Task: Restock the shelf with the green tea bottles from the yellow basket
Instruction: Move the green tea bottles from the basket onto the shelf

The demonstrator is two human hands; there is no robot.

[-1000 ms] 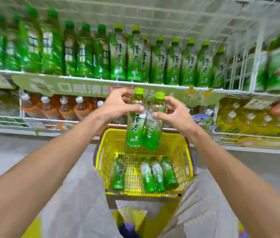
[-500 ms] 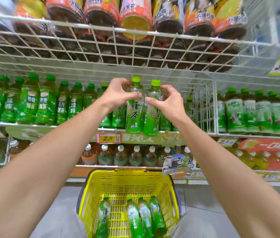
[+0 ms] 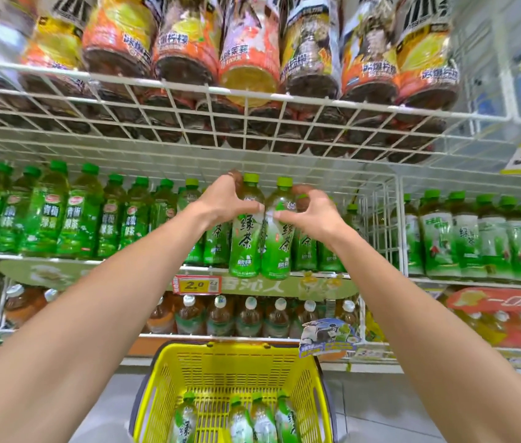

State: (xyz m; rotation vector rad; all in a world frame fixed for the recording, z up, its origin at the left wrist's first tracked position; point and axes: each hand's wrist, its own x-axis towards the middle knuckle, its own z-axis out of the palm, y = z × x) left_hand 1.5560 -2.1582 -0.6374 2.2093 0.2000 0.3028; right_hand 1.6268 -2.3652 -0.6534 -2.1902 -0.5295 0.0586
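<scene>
White wire rack [image 3: 252,100] spanning the scene, lit evenly. Above it, orange-labelled bottles [image 3: 185,43]; below it, brown drink bottles [image 3: 249,318] and a yellow price tag [image 3: 196,285]; lowest, grey floor [image 3: 380,407].

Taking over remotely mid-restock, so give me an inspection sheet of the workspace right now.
Surface: wire shelf, rows of green bottles standing.
Job's things: two green tea bottles upright, side by side at the shelf's front edge; yellow basket below holds four more.
Clutter: nothing seen.
Grippers: left hand holds one bottle, right hand the other.
Cables: nothing seen.
Surroundings: price tag; brown drinks beneath; large bottles overhead.
</scene>
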